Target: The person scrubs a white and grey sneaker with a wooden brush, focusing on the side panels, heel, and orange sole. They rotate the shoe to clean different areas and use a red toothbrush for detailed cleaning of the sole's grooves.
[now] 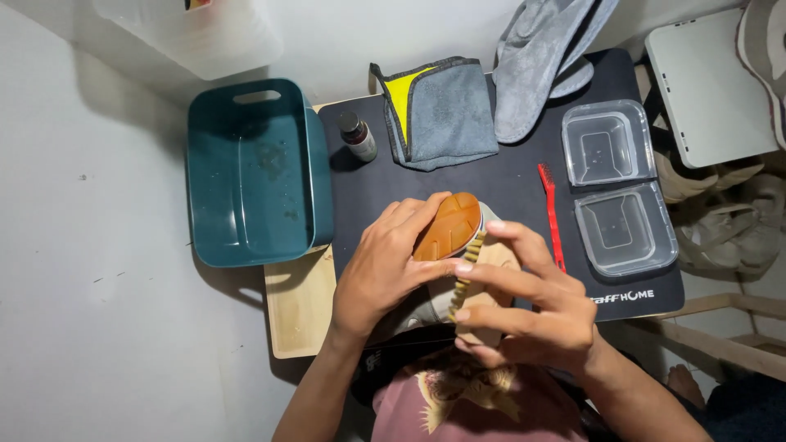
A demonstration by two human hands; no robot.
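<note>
Both grips are closed: my left hand (385,266) is wrapped around a shoe (446,229) turned sole-up, its orange-brown sole facing me, and my right hand (524,299) clasps a wooden-backed brush (475,282) whose pale bristles press against the sole's edge. The shoe sits up off the worktop, between my hands and just above my lap, over the near edge of the black mat (508,184).

Going outward, a red-handled small brush (550,211) lies on the mat just right of my hands, untouched. Beyond it stand two clear plastic containers (618,184), one behind the other, both looking empty as far as I can tell. At the far side of the mat a small dark bottle (358,136) stands upright, next to a folded grey cloth with a yellow lining (438,110), and a second grey cloth or mitt (536,65) drapes at the back edge. To the left, partly off the mat, a teal plastic tub (258,172) rests on the pale wooden worktop (299,307); its floor shows a few marks, and I cannot tell whether any water is in it.

As I judge it, the scrubbing of the sole is under way. The sole looks fairly clean where it shows, but the brush hides the edge, so I cannot say how much is done. The cloths lie folded and look unused, so any wiping seems yet to come.
</note>
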